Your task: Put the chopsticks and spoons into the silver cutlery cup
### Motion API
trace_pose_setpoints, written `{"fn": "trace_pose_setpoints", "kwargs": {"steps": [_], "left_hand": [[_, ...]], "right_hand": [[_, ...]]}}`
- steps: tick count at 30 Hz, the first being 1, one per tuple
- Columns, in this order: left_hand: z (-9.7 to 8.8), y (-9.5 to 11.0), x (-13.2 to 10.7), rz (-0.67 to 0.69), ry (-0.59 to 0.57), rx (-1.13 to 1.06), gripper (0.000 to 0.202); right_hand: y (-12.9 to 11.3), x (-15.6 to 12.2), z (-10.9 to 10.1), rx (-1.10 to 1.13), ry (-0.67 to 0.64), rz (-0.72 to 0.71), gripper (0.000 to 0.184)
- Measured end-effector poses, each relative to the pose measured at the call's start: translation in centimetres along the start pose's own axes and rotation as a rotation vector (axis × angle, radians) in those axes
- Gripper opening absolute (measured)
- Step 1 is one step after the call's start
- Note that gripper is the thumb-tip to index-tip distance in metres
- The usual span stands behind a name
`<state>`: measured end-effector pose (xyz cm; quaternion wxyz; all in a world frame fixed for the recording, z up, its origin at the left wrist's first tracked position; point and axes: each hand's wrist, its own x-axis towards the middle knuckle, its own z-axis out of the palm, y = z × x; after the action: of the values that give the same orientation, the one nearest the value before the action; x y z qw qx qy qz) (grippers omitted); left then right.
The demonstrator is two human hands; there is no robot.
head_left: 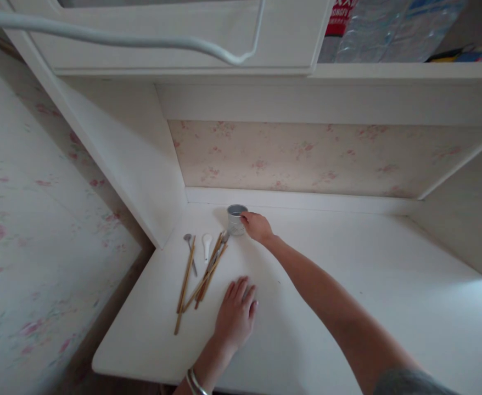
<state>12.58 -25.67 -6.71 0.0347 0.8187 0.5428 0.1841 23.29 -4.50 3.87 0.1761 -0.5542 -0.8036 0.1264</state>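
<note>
My right hand (257, 226) reaches to the back of the white desk (348, 307) and grips the side of a small grey metal cup (236, 219) standing upright near the rear wall. My left hand (236, 316) lies flat on the desk with fingers stretched out, holding nothing, just right of several wooden chopsticks (195, 280) lying loose. A metal spoon (190, 248) and a white ceramic spoon (206, 245) lie beside the chopsticks, left of the cup.
A white side panel (121, 153) bounds the desk on the left, and a shelf (405, 71) overhead holds plastic bottles (373, 27). Floral wallpaper (315, 159) covers the back. The desk's front edge is near my left wrist, which wears bracelets (195, 381).
</note>
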Motion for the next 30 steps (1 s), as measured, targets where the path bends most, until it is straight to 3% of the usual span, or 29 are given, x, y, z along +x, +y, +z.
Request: {"fn": "trace_pose_setpoints", "kwargs": {"steps": [7, 15, 21, 25, 30], "left_hand": [[0.4, -0.2, 0.1, 0.031, 0.011, 0.030, 0.037], [0.9, -0.3, 0.2, 0.053, 0.031, 0.072, 0.037], [0.9, 0.2, 0.3, 0.024, 0.023, 0.044, 0.036], [-0.5, -0.3, 0.7, -0.011, 0.004, -0.044, 0.029], [-4.7, -4.5, 1.8, -0.330, 0.148, 0.022, 0.032]], "right_hand": [[2.8, -8.1, -2.3, 0.053, 0.141, -0.012, 0.026], [5.9, -18.6, -2.1, 0.215, 0.252, 0.073, 0.023], [5.9, -20.8, -1.4, 0.180, 0.212, 0.014, 0.025], [5.7, -20.8, -1.1, 0.177, 0.189, -0.006, 0.026], [6.4, -21.8, -0.5, 0.364, 0.201, 0.079, 0.033]]}}
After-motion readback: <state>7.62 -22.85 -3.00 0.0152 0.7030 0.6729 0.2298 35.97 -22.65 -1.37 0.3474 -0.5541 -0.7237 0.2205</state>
